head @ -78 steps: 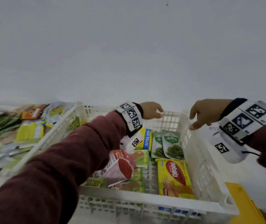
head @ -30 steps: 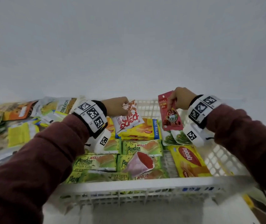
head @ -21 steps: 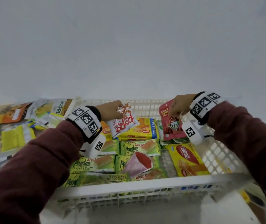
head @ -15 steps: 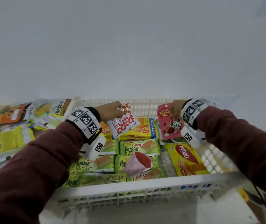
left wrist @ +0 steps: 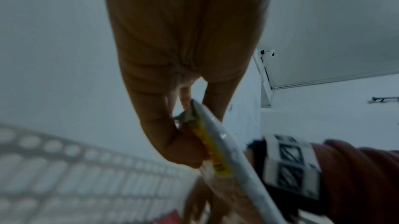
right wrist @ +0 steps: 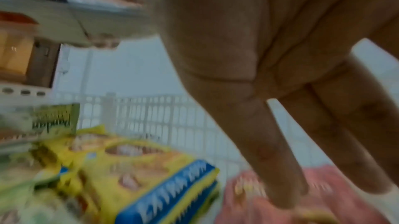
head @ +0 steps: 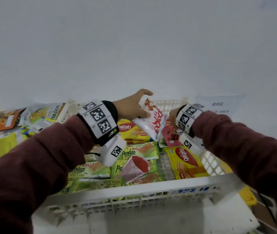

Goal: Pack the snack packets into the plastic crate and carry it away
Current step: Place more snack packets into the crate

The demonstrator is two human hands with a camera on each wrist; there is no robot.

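Note:
A white lattice plastic crate (head: pixel 134 189) stands in front of me, holding several packets: green Pandan cakes (head: pixel 135 152), yellow Nabati wafers (head: pixel 187 163) and a pink cone packet (head: pixel 134 169). My left hand (head: pixel 134 107) pinches a white-and-red snack packet (head: pixel 153 122) by its top edge and holds it tilted over the back of the crate; the left wrist view shows the packet (left wrist: pixel 215 144) edge-on between thumb and fingers. My right hand (head: pixel 172 115), mostly hidden behind its wristband, has straight fingers (right wrist: pixel 278 159) just over a red packet (head: pixel 169 137) lying in the crate.
Several loose packets (head: pixel 38 114) lie on the table left of the crate. A paper sign (head: pixel 218 108) lies at the back right and a yellow object (head: pixel 248 195) sits by the crate's near right corner. A white wall stands close behind.
My right hand brought the red packet down into the crate and let it go. My left hand carried the white-and-red packet rightwards, toward the right hand.

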